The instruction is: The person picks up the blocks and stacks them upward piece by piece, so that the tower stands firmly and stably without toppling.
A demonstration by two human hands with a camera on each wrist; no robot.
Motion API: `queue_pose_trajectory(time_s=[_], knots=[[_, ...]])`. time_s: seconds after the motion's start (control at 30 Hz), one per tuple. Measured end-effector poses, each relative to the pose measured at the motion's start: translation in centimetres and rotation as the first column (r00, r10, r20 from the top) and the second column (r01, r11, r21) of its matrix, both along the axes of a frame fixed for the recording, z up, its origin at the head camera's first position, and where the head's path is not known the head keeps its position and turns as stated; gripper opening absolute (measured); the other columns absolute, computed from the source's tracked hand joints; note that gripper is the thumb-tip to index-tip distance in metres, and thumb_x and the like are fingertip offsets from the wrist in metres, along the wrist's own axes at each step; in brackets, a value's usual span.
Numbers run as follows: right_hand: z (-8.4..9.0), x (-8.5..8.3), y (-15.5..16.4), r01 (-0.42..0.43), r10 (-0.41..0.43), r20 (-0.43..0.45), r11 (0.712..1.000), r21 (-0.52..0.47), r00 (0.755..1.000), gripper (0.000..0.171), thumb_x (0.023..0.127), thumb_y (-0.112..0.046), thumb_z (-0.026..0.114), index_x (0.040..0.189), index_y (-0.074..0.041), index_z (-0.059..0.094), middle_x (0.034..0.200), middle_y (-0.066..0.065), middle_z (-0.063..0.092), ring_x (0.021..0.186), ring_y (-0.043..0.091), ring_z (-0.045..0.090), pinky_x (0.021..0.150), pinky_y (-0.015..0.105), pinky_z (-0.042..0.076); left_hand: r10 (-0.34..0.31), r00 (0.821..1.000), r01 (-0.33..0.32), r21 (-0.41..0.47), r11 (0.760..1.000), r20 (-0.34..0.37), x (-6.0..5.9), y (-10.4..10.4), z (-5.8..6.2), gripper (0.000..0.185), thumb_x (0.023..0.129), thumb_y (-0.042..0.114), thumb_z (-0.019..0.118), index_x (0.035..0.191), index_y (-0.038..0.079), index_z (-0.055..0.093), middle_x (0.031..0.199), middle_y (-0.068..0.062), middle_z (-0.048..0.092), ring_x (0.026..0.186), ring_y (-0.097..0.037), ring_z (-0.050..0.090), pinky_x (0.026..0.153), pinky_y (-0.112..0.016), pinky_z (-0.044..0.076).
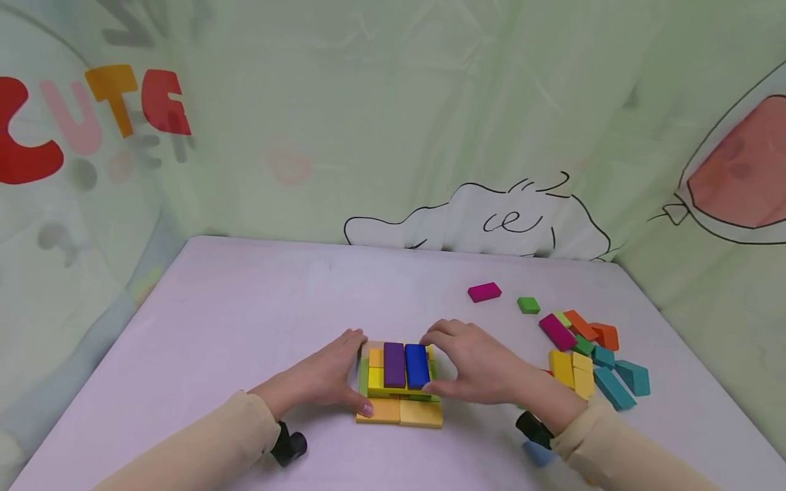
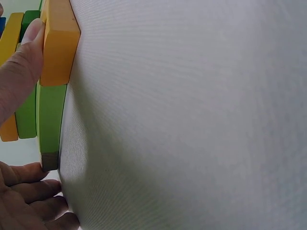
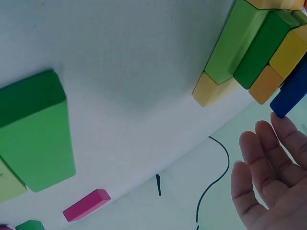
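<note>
A low layered stack of wooden blocks (image 1: pixel 379 410) stands on the table, with yellow, orange and green pieces in its layers. On top, a purple block (image 1: pixel 394 365) and a blue block (image 1: pixel 417 367) lie side by side. My right hand (image 1: pixel 482 361) pinches the blue block by its ends, thumb at the near end and index finger at the far one. My left hand (image 1: pixel 325 375) steadies the base from the left. Its thumb presses the front orange block (image 2: pixel 60 52), while a fingertip touches the far end beyond the light green block (image 2: pixel 50 117).
Loose blocks lie to the right: a magenta block (image 1: pixel 484 292), a small green block (image 1: pixel 528 305), a yellow block (image 1: pixel 561 369), an orange block (image 1: pixel 580 325) and a teal block (image 1: pixel 614 389). A blue piece (image 1: pixel 537 453) sits below the right wrist. Printed curtains enclose the table (image 1: pixel 184 354).
</note>
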State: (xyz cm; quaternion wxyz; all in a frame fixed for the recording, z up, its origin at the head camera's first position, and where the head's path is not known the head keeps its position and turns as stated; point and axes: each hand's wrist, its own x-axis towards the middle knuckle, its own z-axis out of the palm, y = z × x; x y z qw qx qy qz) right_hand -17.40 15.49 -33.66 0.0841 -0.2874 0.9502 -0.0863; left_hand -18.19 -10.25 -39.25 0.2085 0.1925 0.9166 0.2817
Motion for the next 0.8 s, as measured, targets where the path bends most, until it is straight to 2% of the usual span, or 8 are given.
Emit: queue_pose_trajectory(time_s=[0.8], knots=[[-0.44, -0.27, -0.31, 0.015, -0.015, 0.011, 1.0, 0.01, 1.0, 0.064, 0.08, -0.048, 0.084, 0.128, -0.011, 0.066, 0.132, 0.01, 0.064, 0.126, 0.028, 0.059, 0.106, 0.054, 0.053, -0.011, 1.0, 0.011, -0.01, 1.0, -0.009, 0.03, 0.01, 0.2, 0.114, 0.071, 0.043, 0.093, 0.156, -0.001, 0.032, 0.167, -0.021, 0.027, 0.157, -0.035, 0.025, 0.127, -0.052, 0.026]])
